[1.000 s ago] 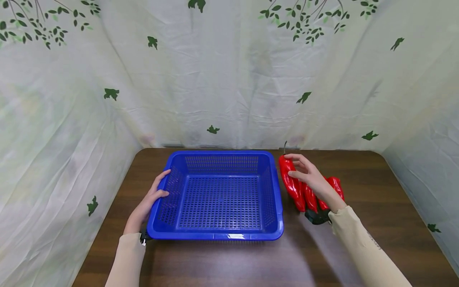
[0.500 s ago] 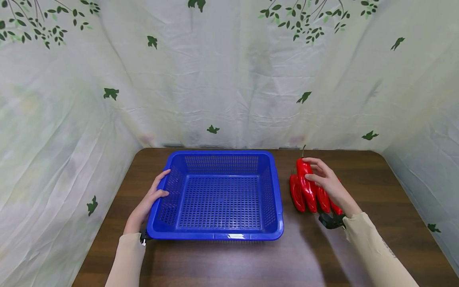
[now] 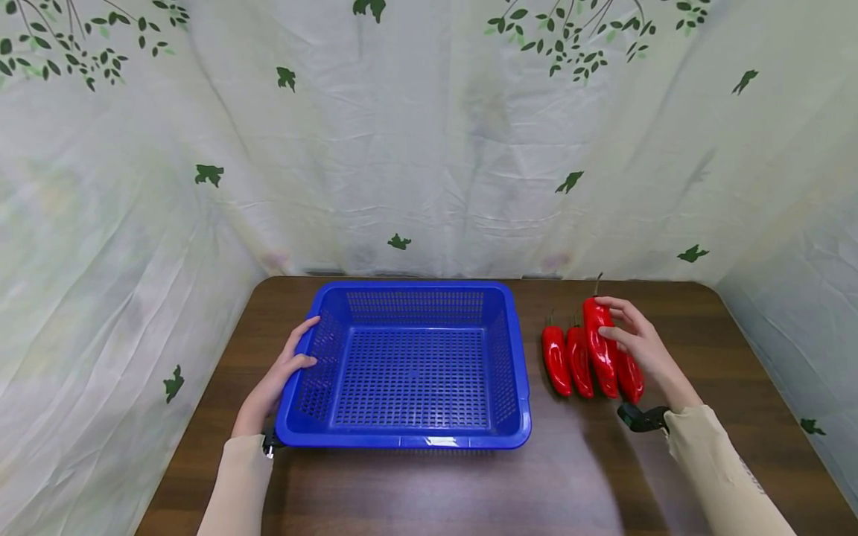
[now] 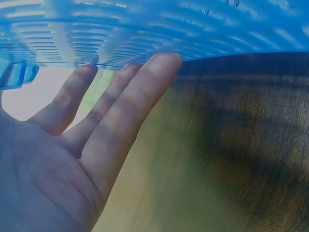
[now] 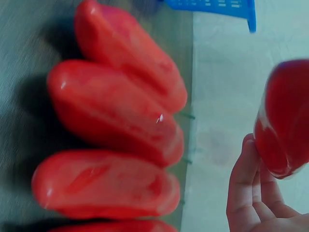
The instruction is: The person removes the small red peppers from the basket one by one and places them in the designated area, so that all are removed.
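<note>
My right hand [image 3: 643, 346] pinches a long, shiny red chili pepper [image 3: 595, 350] near its stem end, with the thin stem pointing away from me. In the right wrist view, that held pepper [image 5: 286, 121] is raised above several others. Below it, red chili peppers [image 3: 555, 361] lie side by side in a row on the table; the held one and my hand partly cover the row's right end. My left hand [image 3: 278, 376] holds the left rim of a blue plastic basket [image 3: 402, 439], thumb over the edge. In the left wrist view, its fingers [image 4: 120, 118] touch the slotted outer wall.
The basket stands left of the pepper row, with a gap between them. Under everything is a brown wooden table [image 3: 469, 491]. A pale curtain with a leaf pattern [image 3: 429, 149] hangs along its far edge and sides.
My right hand has moved to the right with the pepper, from beside the basket's rim to over the row's right part, uncovering peppers on the left. The left hand and basket have not moved.
</note>
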Demonstrator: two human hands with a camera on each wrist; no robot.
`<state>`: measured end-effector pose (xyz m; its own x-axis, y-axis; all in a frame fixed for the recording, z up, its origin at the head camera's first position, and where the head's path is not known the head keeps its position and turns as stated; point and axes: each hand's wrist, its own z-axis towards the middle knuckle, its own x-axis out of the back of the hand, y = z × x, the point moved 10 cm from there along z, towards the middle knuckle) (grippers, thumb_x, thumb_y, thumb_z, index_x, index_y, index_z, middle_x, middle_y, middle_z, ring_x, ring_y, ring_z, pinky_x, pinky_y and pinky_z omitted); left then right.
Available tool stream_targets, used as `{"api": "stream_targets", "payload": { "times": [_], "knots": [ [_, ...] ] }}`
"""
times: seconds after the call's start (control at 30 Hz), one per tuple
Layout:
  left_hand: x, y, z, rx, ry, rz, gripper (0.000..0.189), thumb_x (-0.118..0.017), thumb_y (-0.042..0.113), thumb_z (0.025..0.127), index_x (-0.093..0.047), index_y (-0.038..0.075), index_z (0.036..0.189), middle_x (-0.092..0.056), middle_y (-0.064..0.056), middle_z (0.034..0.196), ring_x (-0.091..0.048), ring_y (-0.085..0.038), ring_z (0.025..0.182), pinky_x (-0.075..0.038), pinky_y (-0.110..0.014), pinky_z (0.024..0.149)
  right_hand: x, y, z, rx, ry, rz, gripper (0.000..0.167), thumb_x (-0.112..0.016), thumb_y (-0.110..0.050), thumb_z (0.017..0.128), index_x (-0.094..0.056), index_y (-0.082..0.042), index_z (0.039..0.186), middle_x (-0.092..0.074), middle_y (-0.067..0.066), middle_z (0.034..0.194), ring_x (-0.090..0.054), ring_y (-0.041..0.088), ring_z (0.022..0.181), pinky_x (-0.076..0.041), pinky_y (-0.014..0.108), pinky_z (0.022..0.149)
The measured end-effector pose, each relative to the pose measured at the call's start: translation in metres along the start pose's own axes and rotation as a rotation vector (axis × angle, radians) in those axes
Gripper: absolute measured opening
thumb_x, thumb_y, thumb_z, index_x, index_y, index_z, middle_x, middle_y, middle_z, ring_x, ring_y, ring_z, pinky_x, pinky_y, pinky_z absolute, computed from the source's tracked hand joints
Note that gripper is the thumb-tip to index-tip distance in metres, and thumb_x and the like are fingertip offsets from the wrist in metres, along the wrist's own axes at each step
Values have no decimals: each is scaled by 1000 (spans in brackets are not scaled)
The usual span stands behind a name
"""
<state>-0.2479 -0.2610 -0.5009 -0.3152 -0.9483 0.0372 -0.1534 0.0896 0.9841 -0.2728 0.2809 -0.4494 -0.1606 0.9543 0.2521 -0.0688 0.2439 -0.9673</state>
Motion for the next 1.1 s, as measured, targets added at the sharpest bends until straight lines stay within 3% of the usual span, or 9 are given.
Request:
{"api": "stream_targets", "payload": {
  "times": [0.33, 0.63, 1.1],
  "knots": [
    [0, 0, 1, -10, -3, 7, 67, -38, 11, 95, -11, 35, 152, -2, -16, 153, -22, -48, 127, -41, -49, 85, 26, 13, -13, -10, 68, 136, 45, -52, -9, 96, -43, -18, 140, -47, -3, 121, -51, 11, 103, -50, 23, 75],
    [0, 0, 1, -6, 1, 18, 67, -39, 12, 95, -10, 35, 152, -1, -15, 153, -21, -48, 128, -40, -50, 86, 46, 26, -23, -5, 140, 203, 43, -50, -6, 97, -45, -19, 137, -48, -3, 118, -53, 9, 98, -50, 20, 73],
    [1, -1, 2, -13, 4, 0, 68, -38, 9, 93, -12, 34, 152, -4, -16, 152, -23, -45, 126, -40, -47, 85, 72, 52, -41, -80, 221, 83, 41, -50, -13, 98, -45, -22, 138, -46, -7, 114, -48, 7, 96, -49, 17, 70]
  ]
}}
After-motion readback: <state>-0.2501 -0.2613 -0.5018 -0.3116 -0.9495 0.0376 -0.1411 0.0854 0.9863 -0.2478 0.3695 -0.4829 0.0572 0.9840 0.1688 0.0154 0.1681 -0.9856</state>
